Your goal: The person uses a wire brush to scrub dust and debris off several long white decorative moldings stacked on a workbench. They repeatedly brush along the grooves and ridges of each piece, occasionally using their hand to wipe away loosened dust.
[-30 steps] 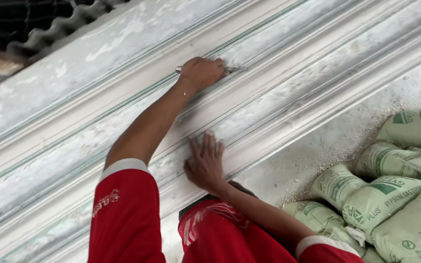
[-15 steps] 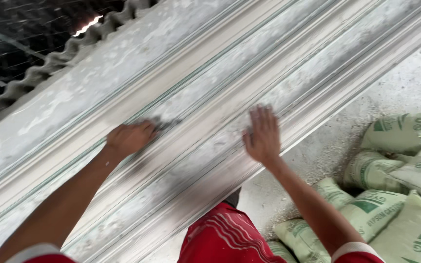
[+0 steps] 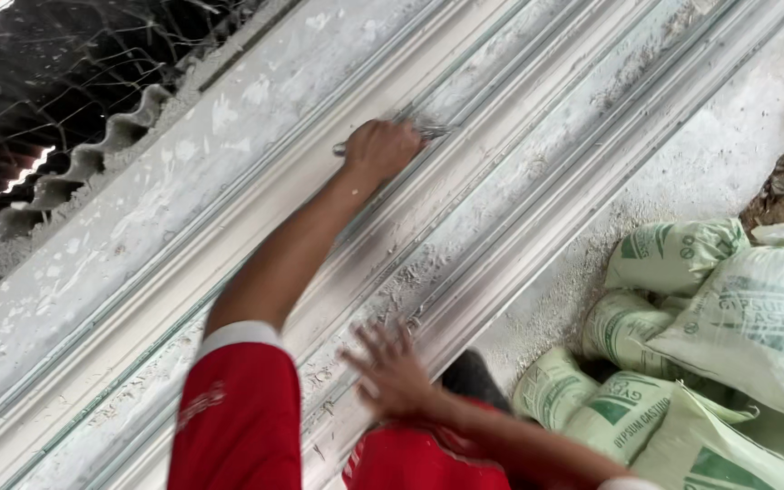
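Moulding [image 3: 501,172], long, ribbed and dusted with white plaster, runs diagonally across the frame between a corrugated sheet [image 3: 93,163] at its upper edge and bare gritty floor [image 3: 682,172] below. The left hand [image 3: 381,148] has its grip closed on a small scraping tool [image 3: 428,132] in a groove. The right hand [image 3: 392,372], blurred, fingers spread, lies on the lower ribs. Green-and-white sacks [image 3: 710,336] crowd the floor nearby.

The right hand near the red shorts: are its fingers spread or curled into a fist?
Spread. The right hand is blurred, but its fingers fan apart over the grey moulding.
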